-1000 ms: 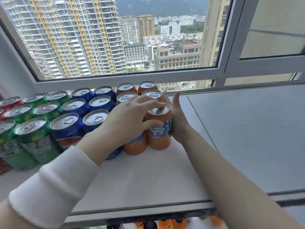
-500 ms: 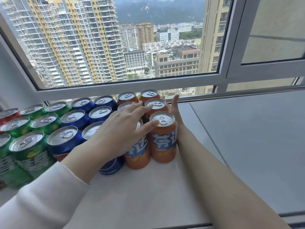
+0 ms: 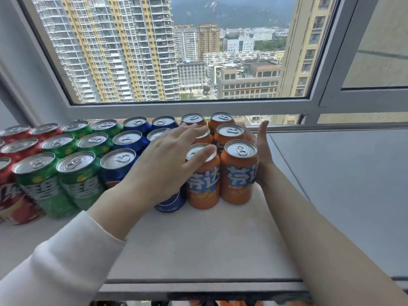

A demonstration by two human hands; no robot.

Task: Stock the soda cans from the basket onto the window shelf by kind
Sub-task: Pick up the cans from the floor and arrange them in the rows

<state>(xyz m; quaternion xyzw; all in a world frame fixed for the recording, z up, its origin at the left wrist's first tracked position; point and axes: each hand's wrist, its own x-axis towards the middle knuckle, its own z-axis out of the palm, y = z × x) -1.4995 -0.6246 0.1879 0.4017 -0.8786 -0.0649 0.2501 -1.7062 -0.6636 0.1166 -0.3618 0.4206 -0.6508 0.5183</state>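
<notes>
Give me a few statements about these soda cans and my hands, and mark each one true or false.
1. The orange cans stand at the right end of the group. True.
2. The green cans stand between the red cans and the blue cans. True.
3. The right hand holds a can in the air. False: it lies flat against the orange cans' right side.
4. The left hand is a fist. False: its fingers are straight, over the orange cans.

Cans (image 3: 239, 173) stand in rows on shelf (image 3: 198, 244) before window (image 3: 176, 62).
</notes>
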